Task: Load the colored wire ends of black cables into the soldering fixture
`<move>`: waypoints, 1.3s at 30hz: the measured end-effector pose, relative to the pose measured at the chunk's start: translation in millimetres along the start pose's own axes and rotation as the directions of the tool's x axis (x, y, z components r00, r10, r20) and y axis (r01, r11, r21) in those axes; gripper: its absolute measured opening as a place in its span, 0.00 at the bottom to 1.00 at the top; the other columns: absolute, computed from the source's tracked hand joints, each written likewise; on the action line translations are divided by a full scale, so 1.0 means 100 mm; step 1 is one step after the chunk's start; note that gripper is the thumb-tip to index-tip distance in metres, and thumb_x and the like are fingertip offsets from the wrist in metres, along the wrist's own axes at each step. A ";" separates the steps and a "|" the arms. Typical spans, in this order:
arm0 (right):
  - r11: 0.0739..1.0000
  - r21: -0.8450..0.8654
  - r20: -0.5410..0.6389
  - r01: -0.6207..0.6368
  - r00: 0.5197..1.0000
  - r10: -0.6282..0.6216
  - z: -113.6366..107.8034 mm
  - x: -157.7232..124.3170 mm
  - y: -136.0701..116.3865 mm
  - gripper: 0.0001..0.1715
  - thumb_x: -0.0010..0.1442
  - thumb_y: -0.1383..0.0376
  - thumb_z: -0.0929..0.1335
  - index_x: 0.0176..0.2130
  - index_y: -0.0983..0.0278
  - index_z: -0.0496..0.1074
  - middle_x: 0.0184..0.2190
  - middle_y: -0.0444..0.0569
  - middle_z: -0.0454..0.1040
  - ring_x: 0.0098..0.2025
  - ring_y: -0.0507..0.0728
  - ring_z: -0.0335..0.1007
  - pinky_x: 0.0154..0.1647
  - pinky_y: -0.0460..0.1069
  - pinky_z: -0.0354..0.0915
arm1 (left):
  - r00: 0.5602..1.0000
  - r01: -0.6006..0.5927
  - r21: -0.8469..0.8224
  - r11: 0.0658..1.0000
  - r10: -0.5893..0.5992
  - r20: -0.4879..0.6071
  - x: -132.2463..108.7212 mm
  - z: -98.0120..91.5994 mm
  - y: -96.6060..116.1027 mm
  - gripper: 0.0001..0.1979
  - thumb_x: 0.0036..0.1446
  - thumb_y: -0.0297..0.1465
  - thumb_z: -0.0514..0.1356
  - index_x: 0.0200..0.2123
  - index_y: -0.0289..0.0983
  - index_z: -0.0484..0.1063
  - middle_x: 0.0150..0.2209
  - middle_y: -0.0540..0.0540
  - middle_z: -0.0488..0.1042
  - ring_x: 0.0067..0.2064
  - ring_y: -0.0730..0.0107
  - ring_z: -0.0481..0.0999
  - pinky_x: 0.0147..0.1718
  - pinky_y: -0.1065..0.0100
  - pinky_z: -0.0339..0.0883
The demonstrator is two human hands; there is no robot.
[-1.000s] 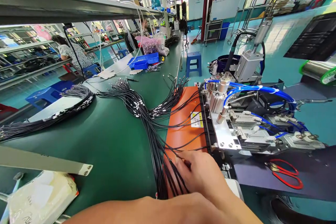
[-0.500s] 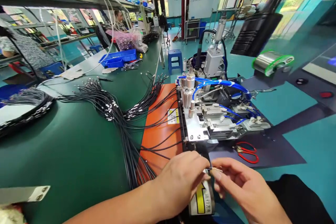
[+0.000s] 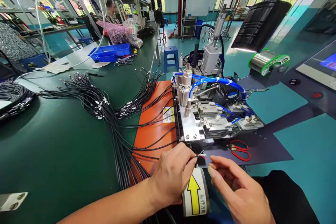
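My left hand (image 3: 172, 175) pinches the end of a thin black cable (image 3: 198, 155), whose bare coloured wire tips fan out just below the front edge of a metal machine (image 3: 207, 119) with blue air hoses. My right hand (image 3: 236, 189) hovers a little right of those tips, fingers loosely apart and holding nothing. A bundle of several black cables (image 3: 115, 126) runs across the green bench (image 3: 65, 147) and over an orange mat (image 3: 152, 129) toward my left hand.
Red scissors (image 3: 240, 149) lie right of the machine. A roller with a yellow arrow label (image 3: 195, 196) sits below my hands. A solder spool (image 3: 267, 62), a blue tray (image 3: 110, 52) and a blue stool (image 3: 170, 56) stand farther off. Other people sit along the bench at the back left.
The view swung right. My left hand lifted one cable end from the bundle toward the machine's front. My right hand came into view, touched the tips, then drew slightly away.
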State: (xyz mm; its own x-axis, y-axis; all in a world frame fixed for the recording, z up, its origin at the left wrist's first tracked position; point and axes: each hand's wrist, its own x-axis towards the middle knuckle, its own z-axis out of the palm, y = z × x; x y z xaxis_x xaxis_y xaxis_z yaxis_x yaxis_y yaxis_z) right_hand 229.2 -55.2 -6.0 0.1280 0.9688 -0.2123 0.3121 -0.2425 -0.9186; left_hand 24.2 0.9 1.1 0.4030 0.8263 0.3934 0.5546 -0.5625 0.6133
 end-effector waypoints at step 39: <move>0.947 0.238 0.339 -0.216 0.932 0.127 0.02 0.17 -0.23 0.22 0.62 0.48 0.72 0.49 0.58 0.77 0.40 0.45 0.75 0.39 0.52 0.67 0.39 0.43 0.65 | 0.994 0.110 -0.060 0.992 -0.109 0.008 -0.20 -0.06 0.12 0.04 0.67 0.26 0.56 0.38 0.36 0.71 0.32 0.48 0.69 0.33 0.70 0.69 0.32 0.68 0.63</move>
State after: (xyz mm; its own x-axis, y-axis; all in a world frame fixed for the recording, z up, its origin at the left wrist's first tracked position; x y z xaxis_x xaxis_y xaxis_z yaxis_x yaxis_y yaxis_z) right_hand 222.0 -33.1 11.2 -0.1606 0.8896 -0.4275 0.0442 -0.4262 -0.9035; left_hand 18.6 -22.6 4.9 0.3455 0.8826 0.3188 0.5507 -0.4657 0.6927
